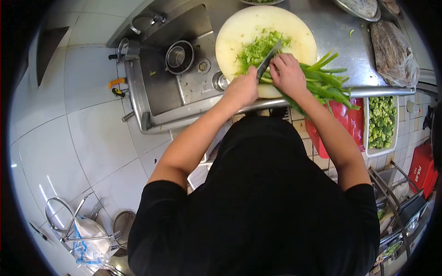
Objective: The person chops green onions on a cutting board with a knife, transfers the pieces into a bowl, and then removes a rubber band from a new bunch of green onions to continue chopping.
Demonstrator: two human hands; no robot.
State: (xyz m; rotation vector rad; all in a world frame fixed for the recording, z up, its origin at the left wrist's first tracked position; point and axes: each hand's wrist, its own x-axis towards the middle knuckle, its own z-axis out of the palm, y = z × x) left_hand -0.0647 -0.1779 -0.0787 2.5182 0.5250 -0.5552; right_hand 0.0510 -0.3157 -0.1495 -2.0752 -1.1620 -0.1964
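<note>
left fingers (252,71) clamped round a knife (268,60); right fingers (279,61) curled together, holding green stalks (322,83); red box (422,169) reads "polar".

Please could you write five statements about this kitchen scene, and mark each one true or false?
1. The left hand holds the knife. True.
2. The cutting board is square. False: it is round.
3. The right hand is on the long green stalks. True.
4. The pile of chopped greens lies in the sink. False: it lies on the cutting board.
5. The white tray is to the right of the sink. True.
</note>
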